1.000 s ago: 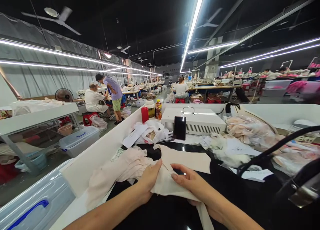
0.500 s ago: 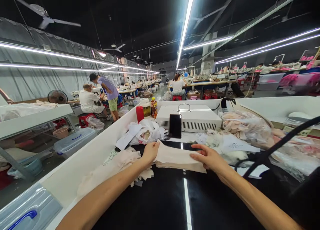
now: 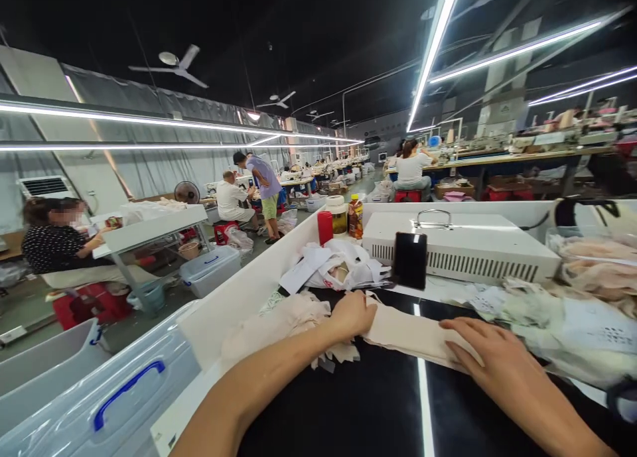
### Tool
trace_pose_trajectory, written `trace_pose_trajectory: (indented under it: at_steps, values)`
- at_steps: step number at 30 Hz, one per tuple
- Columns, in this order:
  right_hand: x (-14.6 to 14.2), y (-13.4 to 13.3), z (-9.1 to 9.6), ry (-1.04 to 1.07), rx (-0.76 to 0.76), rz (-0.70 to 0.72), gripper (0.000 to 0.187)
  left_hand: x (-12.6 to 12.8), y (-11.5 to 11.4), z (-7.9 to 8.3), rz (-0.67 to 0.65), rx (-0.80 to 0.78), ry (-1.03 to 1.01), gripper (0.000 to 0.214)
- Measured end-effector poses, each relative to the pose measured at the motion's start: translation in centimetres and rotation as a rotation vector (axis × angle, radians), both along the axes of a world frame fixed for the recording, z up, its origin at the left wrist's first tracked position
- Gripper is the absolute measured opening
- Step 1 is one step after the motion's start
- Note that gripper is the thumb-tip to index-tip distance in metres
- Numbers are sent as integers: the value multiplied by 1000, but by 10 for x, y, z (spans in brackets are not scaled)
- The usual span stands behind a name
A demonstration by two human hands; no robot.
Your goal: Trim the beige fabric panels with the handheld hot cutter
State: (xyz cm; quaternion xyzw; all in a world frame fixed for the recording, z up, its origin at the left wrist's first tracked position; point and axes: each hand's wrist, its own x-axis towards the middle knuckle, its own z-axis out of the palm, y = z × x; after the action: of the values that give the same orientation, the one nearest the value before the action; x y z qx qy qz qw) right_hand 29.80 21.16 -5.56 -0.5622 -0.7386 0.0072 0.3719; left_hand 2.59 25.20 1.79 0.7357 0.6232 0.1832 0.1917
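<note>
Cream cloth [image 3: 408, 331] stretched between both hands, over or on a glossy black tabletop [image 3: 358, 404], nearer the wearer than the phone [image 3: 410, 261]. Left hand [image 3: 354, 314] curled closed on its left end. Right hand [image 3: 497, 351] bent over the right end, fingers partly spread (pinching or merely pressing: cannot tell).

Risk, as judged: layers could slip out of line if the left pulls while the right only presses; the left forearm, close by the scrap heap [image 3: 293, 310], could drag pieces along.

Counts: cloth bundle, one, layers uncountable; phone, one; white metal box [image 3: 478, 235], one; lidded jar [image 3: 338, 221], one; bottle [image 3: 355, 218], one; red container [image 3: 325, 227], one; scrap heap, one.
</note>
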Motion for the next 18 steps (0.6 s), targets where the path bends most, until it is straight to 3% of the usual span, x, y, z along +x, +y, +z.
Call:
trace_pose_trajectory:
  at_steps: [3, 7, 9, 14, 18]
  values:
    - [-5, 4, -20, -120, -66, 169, 46, -5, -11, 5, -143, 117, 126, 40]
    - [-6, 4, -35, -177, -94, 150, 51, -9, -11, 4, -414, 167, 259, 28]
    - [-6, 2, -35, -187, -86, 137, 52, -10, -6, 0, -488, 176, 308, 23]
    - [-4, -2, -32, -217, -90, 105, 53, -13, 0, -10, -449, 227, 374, 38]
    - [-6, -3, -33, -257, -85, 78, 54, -16, -12, -2, -414, 286, 379, 52]
